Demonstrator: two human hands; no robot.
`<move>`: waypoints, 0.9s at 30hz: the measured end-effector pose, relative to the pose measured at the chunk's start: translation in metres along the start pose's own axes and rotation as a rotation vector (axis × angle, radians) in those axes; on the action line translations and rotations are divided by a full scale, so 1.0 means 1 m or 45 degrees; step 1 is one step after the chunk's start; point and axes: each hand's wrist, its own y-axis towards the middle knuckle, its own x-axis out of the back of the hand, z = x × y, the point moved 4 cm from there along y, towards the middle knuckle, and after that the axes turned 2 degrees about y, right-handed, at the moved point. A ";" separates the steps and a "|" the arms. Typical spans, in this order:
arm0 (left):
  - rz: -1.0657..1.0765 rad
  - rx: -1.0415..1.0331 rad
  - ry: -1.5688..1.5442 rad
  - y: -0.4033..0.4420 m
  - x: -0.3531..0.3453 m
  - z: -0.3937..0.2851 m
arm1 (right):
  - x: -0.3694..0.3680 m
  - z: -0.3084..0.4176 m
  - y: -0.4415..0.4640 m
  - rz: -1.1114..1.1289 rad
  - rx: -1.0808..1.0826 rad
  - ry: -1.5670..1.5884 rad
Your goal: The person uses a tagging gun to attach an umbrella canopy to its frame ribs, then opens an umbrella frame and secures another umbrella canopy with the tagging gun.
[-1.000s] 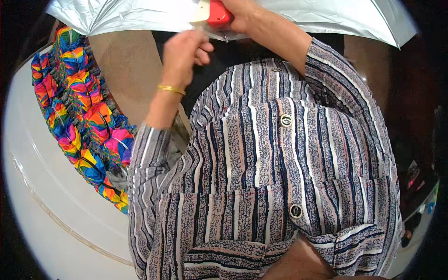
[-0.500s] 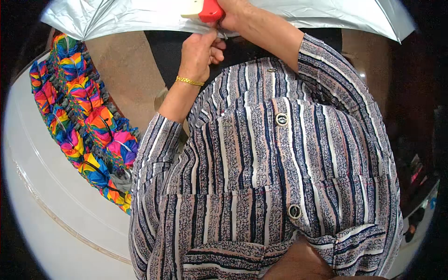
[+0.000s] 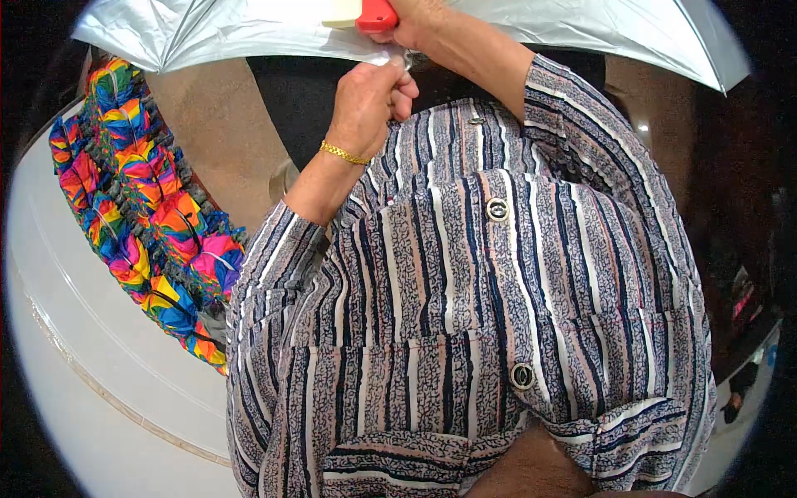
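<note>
A silver umbrella canopy (image 3: 249, 31) spreads across the top of the head view, its ribs running to pointed corners at both sides. My right hand (image 3: 418, 23) is closed around a red and cream object (image 3: 378, 17) in front of the fabric; its kind is not clear. Just below, my left hand (image 3: 374, 98), with a gold bracelet at the wrist, is closed in a pinch near the canopy's lower edge. A small shiny bit (image 3: 407, 60) shows by its fingertips, too small to name.
Two rows of rainbow-coloured folded fabric bundles (image 3: 170, 220), tied with bands, lie to my left. Beside them curves a white surface (image 3: 91, 332). A brown surface (image 3: 212, 124) and dark cloth (image 3: 286, 95) lie under the canopy.
My left hand has shifted slightly right and down, still pinched. The canopy has moved a little to the right, its right corner lower. My right hand keeps its hold.
</note>
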 end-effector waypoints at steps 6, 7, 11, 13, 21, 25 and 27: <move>-0.250 -0.044 -0.148 0.009 0.024 -0.003 | -0.008 -0.003 -0.001 -0.030 0.028 0.118; -0.259 -0.046 -0.157 0.009 0.026 -0.004 | -0.007 -0.006 0.003 -0.020 0.052 0.142; -0.303 -0.043 -0.075 0.007 0.038 -0.009 | -0.005 0.003 -0.003 0.074 0.180 -0.103; -0.322 -0.042 -0.029 0.002 0.044 -0.013 | -0.003 0.021 -0.019 0.213 0.305 -0.712; 0.015 0.307 0.587 -0.045 0.060 -0.012 | 0.068 0.038 -0.062 -0.080 0.449 -0.593; 0.207 0.204 0.895 -0.032 0.029 -0.048 | 0.093 0.031 -0.063 0.100 0.337 -0.454; 0.062 -0.029 1.009 -0.010 0.024 -0.059 | 0.092 0.031 -0.064 0.092 0.303 -0.357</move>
